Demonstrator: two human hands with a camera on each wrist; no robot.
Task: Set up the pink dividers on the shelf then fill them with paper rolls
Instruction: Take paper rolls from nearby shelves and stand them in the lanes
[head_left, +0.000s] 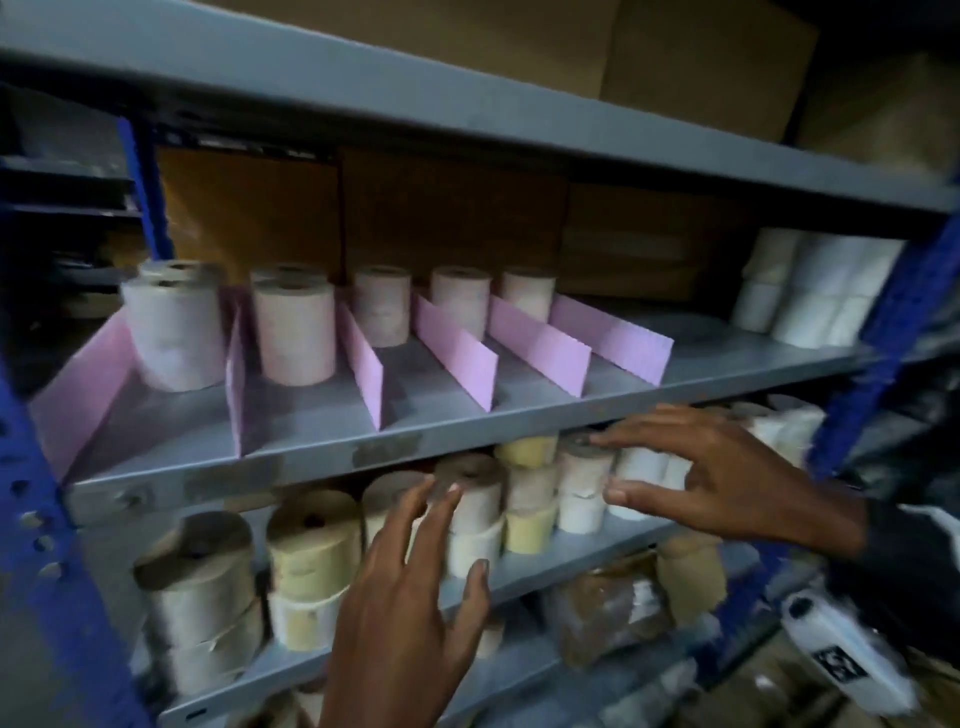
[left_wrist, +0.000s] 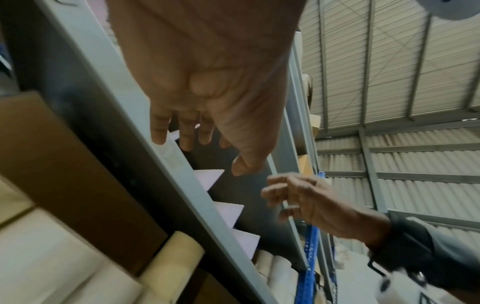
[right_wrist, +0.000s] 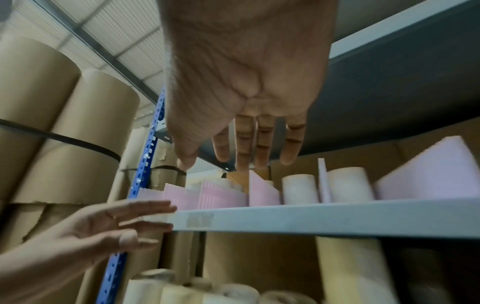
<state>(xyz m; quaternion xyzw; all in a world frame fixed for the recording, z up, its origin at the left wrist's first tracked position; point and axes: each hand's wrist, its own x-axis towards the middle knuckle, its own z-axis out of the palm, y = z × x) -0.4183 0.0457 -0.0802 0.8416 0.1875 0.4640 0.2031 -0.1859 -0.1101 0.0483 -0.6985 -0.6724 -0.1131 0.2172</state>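
Several pink dividers (head_left: 452, 353) stand upright on the grey middle shelf (head_left: 322, 447), forming compartments. A paper roll (head_left: 296, 332) or a stack of rolls stands at the back of each compartment; the fronts are bare. My left hand (head_left: 457, 530) is spread open below that shelf, in front of a brown-topped roll (head_left: 467, 478) on the lower shelf. My right hand (head_left: 608, 467) reaches in from the right, fingers spread by a white roll (head_left: 582, 483); whether it touches is unclear. Both palms show empty in the wrist views: left hand (left_wrist: 207, 144), right hand (right_wrist: 233, 162).
The lower shelf (head_left: 571, 561) is packed with cream, yellow and white rolls (head_left: 311, 545). Wrapped white rolls (head_left: 821, 291) stand at the middle shelf's right end. Blue uprights (head_left: 878, 332) frame the rack. Cardboard boxes (head_left: 447, 218) line the back. Large brown paper reels (right_wrist: 64, 133) stand beside the rack.
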